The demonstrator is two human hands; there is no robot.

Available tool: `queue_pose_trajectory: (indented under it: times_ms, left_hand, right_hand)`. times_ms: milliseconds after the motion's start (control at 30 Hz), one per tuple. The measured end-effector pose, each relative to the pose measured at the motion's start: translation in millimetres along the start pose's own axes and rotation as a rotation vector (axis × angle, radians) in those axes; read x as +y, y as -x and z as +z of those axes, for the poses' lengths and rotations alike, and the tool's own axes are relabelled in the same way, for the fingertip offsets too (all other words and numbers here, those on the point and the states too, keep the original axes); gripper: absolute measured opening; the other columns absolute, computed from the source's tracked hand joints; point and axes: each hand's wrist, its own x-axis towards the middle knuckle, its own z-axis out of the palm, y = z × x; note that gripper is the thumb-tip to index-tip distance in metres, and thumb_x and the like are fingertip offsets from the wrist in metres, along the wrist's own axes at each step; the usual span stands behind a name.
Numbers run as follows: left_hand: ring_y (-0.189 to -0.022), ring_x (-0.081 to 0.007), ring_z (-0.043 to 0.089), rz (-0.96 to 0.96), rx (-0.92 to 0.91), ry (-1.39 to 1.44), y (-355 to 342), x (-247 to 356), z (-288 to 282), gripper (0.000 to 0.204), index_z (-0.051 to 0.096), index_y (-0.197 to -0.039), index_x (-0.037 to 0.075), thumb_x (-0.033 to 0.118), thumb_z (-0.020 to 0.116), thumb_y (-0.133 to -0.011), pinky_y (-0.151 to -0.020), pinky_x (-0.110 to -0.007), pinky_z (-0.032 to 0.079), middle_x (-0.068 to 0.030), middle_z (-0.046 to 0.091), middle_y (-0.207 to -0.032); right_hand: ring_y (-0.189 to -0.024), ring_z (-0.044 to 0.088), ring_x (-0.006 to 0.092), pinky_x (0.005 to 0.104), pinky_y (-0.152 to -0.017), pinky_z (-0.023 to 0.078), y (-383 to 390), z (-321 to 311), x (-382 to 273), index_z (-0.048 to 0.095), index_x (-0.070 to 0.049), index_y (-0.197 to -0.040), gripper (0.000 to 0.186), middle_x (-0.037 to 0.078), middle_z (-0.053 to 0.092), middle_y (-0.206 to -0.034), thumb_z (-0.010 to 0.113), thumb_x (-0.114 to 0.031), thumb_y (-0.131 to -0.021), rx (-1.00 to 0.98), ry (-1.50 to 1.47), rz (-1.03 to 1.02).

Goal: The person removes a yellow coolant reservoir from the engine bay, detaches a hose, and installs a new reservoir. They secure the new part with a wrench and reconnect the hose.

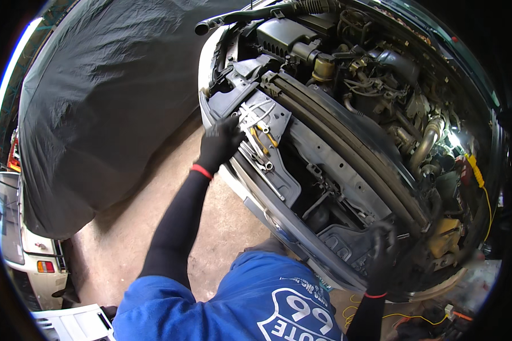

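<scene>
My left hand, in a black glove with a red cuff, is at the edge of a pile of hand tools on the front panel of a car's engine bay. Beside its fingers lie several silver wrenches and pliers with yellow handles. Blur hides whether the fingers grip one of them. Over the near right part of the front panel is my right hand, gloved likewise, its fingers bent. A short shiny metal piece shows by the fingertips; what the hand holds is too dark to name.
The bumper edge runs before me. Beyond the radiator support sit the air filter box and engine parts. A yellow work light with its cord shines at the right. A dark-covered vehicle stands left.
</scene>
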Motion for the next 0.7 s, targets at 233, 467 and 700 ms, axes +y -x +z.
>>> queue_pose_trajectory:
  times_ms: [233,467,700]
  left_hand:
    - [-0.111,-0.0362,0.065,0.149,-0.343,-0.257,-93,-47,4,0.041,0.075,-0.124,0.014,0.018,0.079,-0.083,-0.096,-0.047,0.053,-0.0146,0.071,-0.111]
    - [-0.118,-0.0262,0.062,0.46,-0.478,-0.272,-41,-77,-30,0.027,0.076,-0.117,0.021,0.022,0.072,-0.09,-0.099,-0.046,0.048,-0.0006,0.072,-0.119]
    - [-0.092,-0.0305,0.061,0.61,-0.421,-0.248,-62,-98,-62,0.014,0.076,-0.099,0.013,0.015,0.072,-0.086,-0.081,-0.045,0.05,-0.0072,0.066,-0.092]
  right_hand:
    - [-0.106,0.066,0.0271,0.0393,-0.098,0.051,13,48,-37,0.065,-0.001,-0.119,0.022,0.015,0.069,-0.113,0.068,-0.008,-0.098,-0.001,-0.24,-0.01]
    - [-0.115,0.065,0.023,0.0384,-0.105,0.048,41,32,-11,0.067,0.0,-0.118,0.019,0.011,0.069,-0.118,0.059,-0.01,-0.105,0.159,-0.157,0.256]
    - [-0.105,0.067,0.0275,0.0408,-0.097,0.051,24,40,-17,0.07,-0.002,-0.112,0.018,0.014,0.071,-0.111,0.07,-0.01,-0.095,0.183,-0.045,0.031]
